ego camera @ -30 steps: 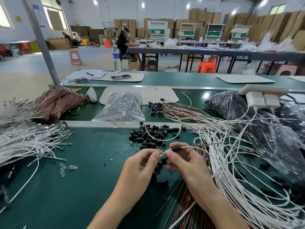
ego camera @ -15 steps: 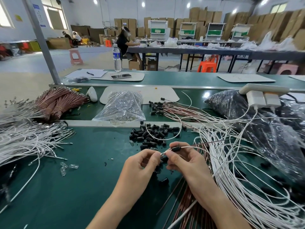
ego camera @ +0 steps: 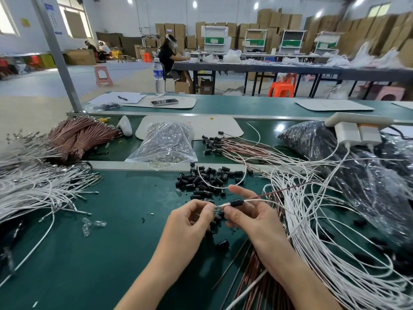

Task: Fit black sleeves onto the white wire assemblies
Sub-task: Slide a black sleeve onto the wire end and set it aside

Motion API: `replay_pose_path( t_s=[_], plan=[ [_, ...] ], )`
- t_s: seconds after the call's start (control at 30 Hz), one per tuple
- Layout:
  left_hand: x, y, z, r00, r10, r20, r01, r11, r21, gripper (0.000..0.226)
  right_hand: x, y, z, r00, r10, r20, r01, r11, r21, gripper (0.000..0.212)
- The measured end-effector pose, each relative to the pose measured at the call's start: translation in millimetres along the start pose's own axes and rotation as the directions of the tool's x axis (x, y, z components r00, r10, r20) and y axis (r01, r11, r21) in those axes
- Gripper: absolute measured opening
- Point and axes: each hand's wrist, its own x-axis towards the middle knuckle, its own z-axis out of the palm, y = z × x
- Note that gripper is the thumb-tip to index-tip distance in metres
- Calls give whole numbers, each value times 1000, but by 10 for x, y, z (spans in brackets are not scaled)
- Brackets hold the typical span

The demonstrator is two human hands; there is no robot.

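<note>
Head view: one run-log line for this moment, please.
step: sleeving | left hand: pinching wire tip | right hand: holding wire | sleeve: on wire | spare sleeves: piled behind hands

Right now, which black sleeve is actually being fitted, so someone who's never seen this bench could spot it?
Start at the heap of loose black sleeves mid-bench on the green mat. Just nearer, the left hand and right hand meet over one white wire. The sleeve is the only one threaded on that wire, above the right fingers.
</note>
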Motion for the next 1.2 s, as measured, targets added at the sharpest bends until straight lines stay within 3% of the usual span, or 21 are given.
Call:
replay_pose_path(
  t_s=[0.47,0.83,1.2],
  plan=[
    [24,-24,-5,1000,-27,10,27,1000,-2,18,-11,-28,9,998,-55,-26,54,998,-43,41],
    [38,-77,-12,998,-54,38,55,998,-16,19,-11,-15,11,1000,-30,-6,30,999,-20,27],
    [26,-86,14,996,-28,81,32,998,-47,12,-28,-49,19,996,-50,-75,49,999,-6,20]
  ],
)
